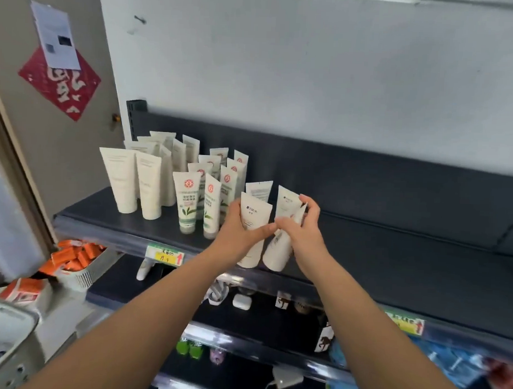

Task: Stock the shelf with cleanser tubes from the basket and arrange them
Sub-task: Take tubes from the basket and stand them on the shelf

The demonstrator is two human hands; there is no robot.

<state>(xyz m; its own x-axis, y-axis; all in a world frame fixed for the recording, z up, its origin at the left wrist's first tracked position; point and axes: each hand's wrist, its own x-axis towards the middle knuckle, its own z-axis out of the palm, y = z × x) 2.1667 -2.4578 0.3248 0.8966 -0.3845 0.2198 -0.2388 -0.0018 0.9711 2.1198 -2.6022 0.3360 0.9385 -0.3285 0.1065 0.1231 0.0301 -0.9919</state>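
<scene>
On the dark shelf (393, 245) stand several cleanser tubes: plain cream ones (125, 181) at the left and green-leaf ones with a red logo (188, 203) beside them. My left hand (242, 226) grips a white tube (253, 223) near the shelf's front edge. My right hand (300, 228) holds a second white tube (279, 247) next to it, thumb and fingers round its upper part. Two more white tubes (287, 202) stand just behind these. The basket (0, 339) shows only as a pale rim at the lower left.
The right half of the shelf is bare dark board. A yellow price tag (164, 256) hangs on the shelf's front rail. Lower shelves hold small goods, and orange packets (72, 257) fill a bin at the left. A red paper (60, 82) is stuck on the wall.
</scene>
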